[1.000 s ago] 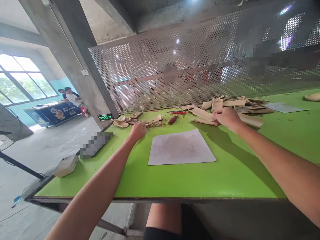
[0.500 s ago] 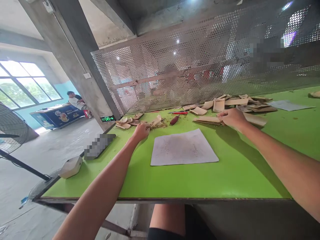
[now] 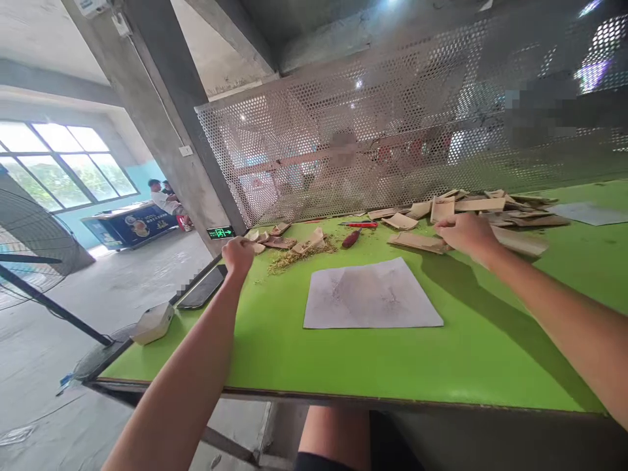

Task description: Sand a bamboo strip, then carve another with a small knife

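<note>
Your loosely curled right hand (image 3: 468,234) sits just by the flat tan dried-leaf strips (image 3: 419,243) on the bright green surface (image 3: 392,366). Your clenched left hand (image 3: 239,256) is near curled tan pieces (image 3: 277,243); I cannot tell if it holds anything. The strips look brittle, so touch them lightly.

Left hand (image 3: 238,256) bunched (knuckles up), right hand (image 3: 466,234) palm-down.

one left hand (image 3: 239,256), one right hand (image 3: 466,234), two paper sheets (image 3: 373,294).
</note>
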`<state>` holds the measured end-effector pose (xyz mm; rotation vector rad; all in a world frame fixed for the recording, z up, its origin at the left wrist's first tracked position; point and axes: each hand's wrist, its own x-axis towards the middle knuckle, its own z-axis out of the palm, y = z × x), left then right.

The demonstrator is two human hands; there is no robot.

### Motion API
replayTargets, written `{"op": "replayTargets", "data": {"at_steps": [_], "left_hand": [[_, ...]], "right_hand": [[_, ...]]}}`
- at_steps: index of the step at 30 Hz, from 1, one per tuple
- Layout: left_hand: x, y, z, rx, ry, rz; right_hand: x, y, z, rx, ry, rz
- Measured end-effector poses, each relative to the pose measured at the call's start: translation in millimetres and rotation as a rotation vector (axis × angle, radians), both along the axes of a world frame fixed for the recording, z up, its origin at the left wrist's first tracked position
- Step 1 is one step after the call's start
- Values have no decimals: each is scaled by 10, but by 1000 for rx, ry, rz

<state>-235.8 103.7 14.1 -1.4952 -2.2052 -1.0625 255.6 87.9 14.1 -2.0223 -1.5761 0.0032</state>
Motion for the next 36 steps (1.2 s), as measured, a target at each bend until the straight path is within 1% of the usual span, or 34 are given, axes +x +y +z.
{"op": "replayTargets", "data": {"at_steps": [3,7,12,16,19,24,29,32,36], "left_hand": [[-134,11,-101,-55,3,13],[-140,103,-206,-140,31,-46],[-157,185,-260,-221,71,-106],[-181,206,-307,-226,101,-146],[-183,213,-331,-212,99,-148],[-210,206,-309,-149,76,-64],[-318,268,-232,-104,105,-1],[-378,400,-188,-121,170,-33],[-398,644,-158,-214,282,-148]], "right_hand": [[-36,-8,-9,-56,46,0],[-52,-27,-18,-70,98,21],[-95,-58,-11,-67,171,64],[-163,-110,9,-62,203,88],[-193,-139,19,-67,202,123],[-224,-155,34,-79,173,140],[-383,-273,147,-42,170,194],[-518,-377,218,-20,156,223],[-657,-473,226,50,108,325]]}}
